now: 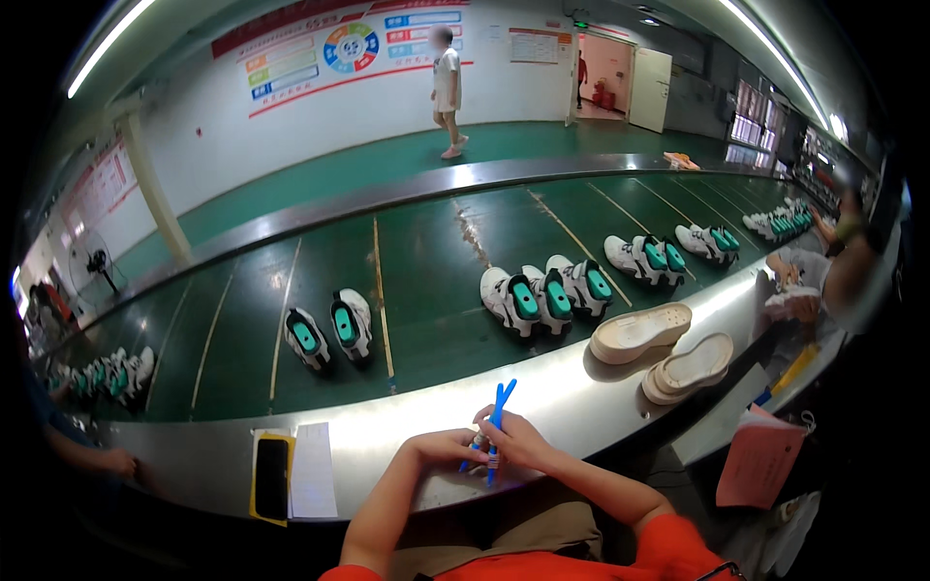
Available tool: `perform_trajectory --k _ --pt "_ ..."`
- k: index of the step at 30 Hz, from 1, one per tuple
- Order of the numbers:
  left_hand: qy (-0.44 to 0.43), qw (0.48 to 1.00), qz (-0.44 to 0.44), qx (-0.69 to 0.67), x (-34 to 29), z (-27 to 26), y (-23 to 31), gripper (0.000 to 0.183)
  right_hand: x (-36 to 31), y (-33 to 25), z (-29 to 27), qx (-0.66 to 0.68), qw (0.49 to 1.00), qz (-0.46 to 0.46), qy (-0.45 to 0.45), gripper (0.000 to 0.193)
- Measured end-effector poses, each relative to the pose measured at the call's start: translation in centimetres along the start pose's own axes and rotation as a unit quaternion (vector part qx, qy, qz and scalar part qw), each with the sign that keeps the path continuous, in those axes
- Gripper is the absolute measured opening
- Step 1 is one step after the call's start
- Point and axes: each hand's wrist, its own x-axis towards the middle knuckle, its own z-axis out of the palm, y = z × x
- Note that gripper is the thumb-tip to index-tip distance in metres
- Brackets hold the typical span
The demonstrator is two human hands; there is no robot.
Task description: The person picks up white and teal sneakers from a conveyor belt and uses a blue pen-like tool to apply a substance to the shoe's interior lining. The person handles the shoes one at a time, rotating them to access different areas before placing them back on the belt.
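Observation:
Two slim blue pen-like sticks cross between my hands above the metal ledge at the belt's near side. Their lower ends, one with a pale printed band, point down toward the ledge. My right hand closes around them from the right. Against the lower part of the sticks rest the bent fingers of my left hand, closed too. Which stick belongs to which hand is hard to tell. Just beyond on the belt stand white shoes with teal inserts, and a separate pair of such shoes sits farther left.
Cream shoe soles lie on the ledge at right. A phone on a yellow pad and white paper sits at left. More shoes line the green belt. Co-workers' arms show at both sides; a pink folder hangs at right.

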Motion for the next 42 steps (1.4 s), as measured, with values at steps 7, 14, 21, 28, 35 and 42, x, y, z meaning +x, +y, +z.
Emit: perform_trajectory --k 7,14,21,28,35,42 --pt "0.099 0.977 0.076 -0.173 -0.5 -2.3 -2.4 0.032 7.8 2.8 0.9 0.125 0.983 0.009 -0.134 0.031" --pt "0.347 0.774 0.282 -0.449 -1.7 -4.9 -1.8 0.025 14.7 6.3 0.9 0.545 0.781 0.106 -0.288 0.042" --pt "0.337 0.672 0.314 -0.58 -2.0 -7.1 -3.4 0.022 14.2 6.1 2.6 0.49 0.843 0.078 -0.208 0.028" --pt "0.363 0.747 0.291 -0.474 -0.5 -5.9 -2.6 0.027 13.7 8.1 1.9 0.545 0.816 0.07 -0.178 0.026" --pt "0.377 0.816 0.258 -0.354 -0.8 -5.7 -2.7 0.027 14.0 6.6 1.8 0.576 0.793 0.121 -0.159 0.024" --pt "0.393 0.778 0.298 -0.391 -1.0 -6.0 -3.6 0.021 14.5 6.5 1.4 0.567 0.787 0.108 -0.218 0.024"
